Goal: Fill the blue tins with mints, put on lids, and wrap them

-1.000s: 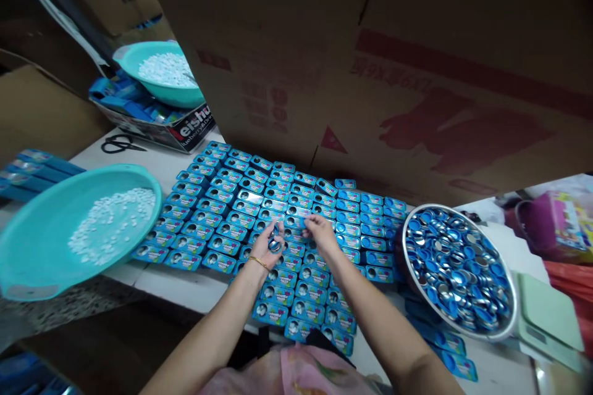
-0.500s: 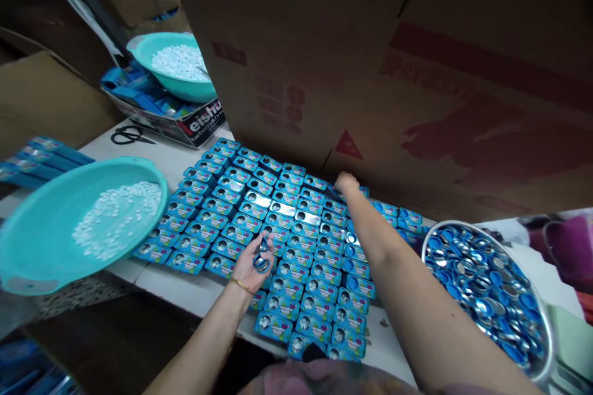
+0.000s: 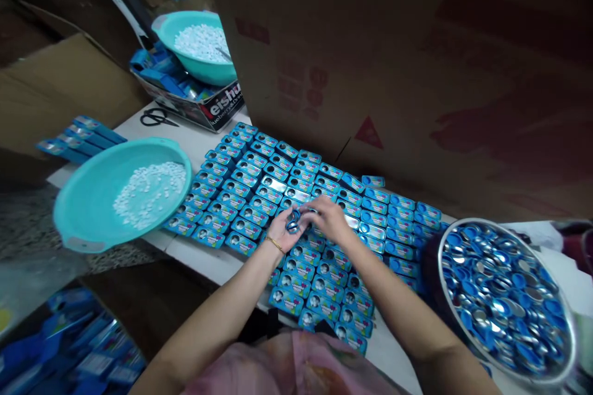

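Note:
My left hand (image 3: 281,229) is palm up with curled fingers, cupping a few small round metal lids (image 3: 293,221) with blue rims. My right hand (image 3: 328,220) is over that palm, its bent fingertips pinching at the lids. Under both hands stand rows of small blue printed tins (image 3: 254,215), packed side by side on the white table (image 3: 204,266). Many tins show a round opening with white pieces inside. Tins toward the right have blue round openings. A large metal basin (image 3: 573,345) at the right holds many loose lids of the same kind.
A turquoise basin (image 3: 69,222) with white tablets stands at the left; a second turquoise basin (image 3: 160,28) rests on a carton (image 3: 204,112) behind. Black scissors (image 3: 155,117) lie nearby. A tall cardboard box (image 3: 324,43) walls off the back. Blue packs (image 3: 78,339) fill the lower left.
My right hand has come back from the far row of tins to my left palm. A tin at that row now sits askew. The view has shifted slightly.

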A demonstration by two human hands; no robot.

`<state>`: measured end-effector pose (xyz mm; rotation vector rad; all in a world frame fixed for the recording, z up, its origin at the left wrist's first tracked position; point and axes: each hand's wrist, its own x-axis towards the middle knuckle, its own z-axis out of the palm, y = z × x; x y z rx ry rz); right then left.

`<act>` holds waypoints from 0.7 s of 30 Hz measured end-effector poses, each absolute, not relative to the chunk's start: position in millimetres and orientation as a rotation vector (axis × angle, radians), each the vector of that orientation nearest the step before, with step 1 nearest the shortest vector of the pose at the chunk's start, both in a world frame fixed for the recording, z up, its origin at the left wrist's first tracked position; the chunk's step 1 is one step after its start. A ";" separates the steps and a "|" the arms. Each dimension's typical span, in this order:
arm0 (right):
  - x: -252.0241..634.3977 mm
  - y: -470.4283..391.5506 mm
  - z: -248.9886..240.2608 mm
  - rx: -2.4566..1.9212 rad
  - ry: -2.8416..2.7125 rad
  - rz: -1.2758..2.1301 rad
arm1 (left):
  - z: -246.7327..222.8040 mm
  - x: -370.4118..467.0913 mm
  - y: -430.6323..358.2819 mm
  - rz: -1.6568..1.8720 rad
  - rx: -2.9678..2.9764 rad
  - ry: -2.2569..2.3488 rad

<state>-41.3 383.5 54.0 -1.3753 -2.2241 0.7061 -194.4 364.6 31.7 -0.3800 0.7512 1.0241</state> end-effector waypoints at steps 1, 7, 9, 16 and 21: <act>-53.7 369.4 54.8 -1.308 -2.259 0.744 | 31.5 -191.2 365.2 1.012 -0.369 0.761; -74.2 345.7 50.2 -1.280 -2.370 0.813 | 23.6 -182.1 356.7 0.977 -0.333 0.766; -71.3 346.1 49.5 -1.331 -2.343 0.823 | 20.2 -181.6 352.0 0.970 -0.311 0.761; -34.6 374.3 44.8 -1.460 -1.711 1.082 | 25.5 -184.4 345.4 1.005 -0.298 0.743; 16.3 421.6 32.7 -1.987 -1.625 0.755 | 24.3 -193.1 344.8 0.991 -0.353 0.741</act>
